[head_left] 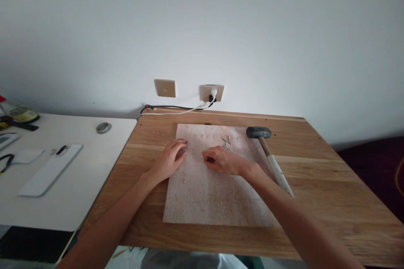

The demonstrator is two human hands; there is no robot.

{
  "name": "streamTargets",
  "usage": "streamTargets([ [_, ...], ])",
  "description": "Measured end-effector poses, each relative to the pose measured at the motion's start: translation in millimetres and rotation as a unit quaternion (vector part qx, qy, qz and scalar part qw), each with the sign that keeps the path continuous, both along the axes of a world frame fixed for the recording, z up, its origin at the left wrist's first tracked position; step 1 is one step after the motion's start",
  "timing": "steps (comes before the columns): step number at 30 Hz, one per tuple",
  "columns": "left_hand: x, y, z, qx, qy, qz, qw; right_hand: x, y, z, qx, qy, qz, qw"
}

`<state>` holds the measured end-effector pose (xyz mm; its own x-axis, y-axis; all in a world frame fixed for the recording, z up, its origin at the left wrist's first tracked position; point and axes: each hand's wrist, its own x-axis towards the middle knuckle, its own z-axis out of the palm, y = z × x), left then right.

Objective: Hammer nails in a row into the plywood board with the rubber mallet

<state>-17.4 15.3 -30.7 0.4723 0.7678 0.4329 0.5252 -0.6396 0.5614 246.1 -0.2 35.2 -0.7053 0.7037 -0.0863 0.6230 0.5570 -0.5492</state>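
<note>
The left hand (168, 159) lies flat, fingers loose, on the pale square wooden board (208, 193); the right hand (222, 160) seems to pinch something tiny beside small metal nails (226, 142).

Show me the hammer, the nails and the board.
hammer (259, 133), head view, on its dark head.
nails (226, 140), head view, middle of the small pile.
board (208, 197), head view, bare near part.

A pale, rectangular pressed-wood board (208, 185) is laid flat mid-surface; small loose metal nails (226, 142) are scattered near its far edge.
</note>
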Motion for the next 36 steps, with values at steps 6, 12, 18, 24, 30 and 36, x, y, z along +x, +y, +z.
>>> streamTargets([
  [6,-0.6,0.3,-0.1,0.0,-0.007,-0.007,1.0,17.7,-4.2,2.5,0.001,-0.008,-0.014,1.0],
  [12,-0.7,0.9,1.0,-0.002,-0.013,-0.009,1.0,37.4,-8.7,1.4,-0.007,-0.016,-0.037,0.999],
  [18,-0.6,0.4,1.2,-0.007,-0.014,-0.011,1.0,41.6,-10.1,1.7,-0.01,-0.019,-0.04,0.999],
  [24,-0.2,1.0,0.9,-0.006,-0.019,-0.014,1.0,55.4,-11.1,-3.2,-0.003,-0.028,-0.045,0.999],
  [30,-1.2,1.2,0.7,-0.005,-0.013,-0.014,1.0,61.1,-12.0,0.1,-0.006,-0.031,-0.045,0.998],
  [36,-0.7,0.9,2.0,-0.001,-0.011,-0.015,1.0,65.0,-14.4,8.2,-0.014,-0.03,-0.049,0.998],
])
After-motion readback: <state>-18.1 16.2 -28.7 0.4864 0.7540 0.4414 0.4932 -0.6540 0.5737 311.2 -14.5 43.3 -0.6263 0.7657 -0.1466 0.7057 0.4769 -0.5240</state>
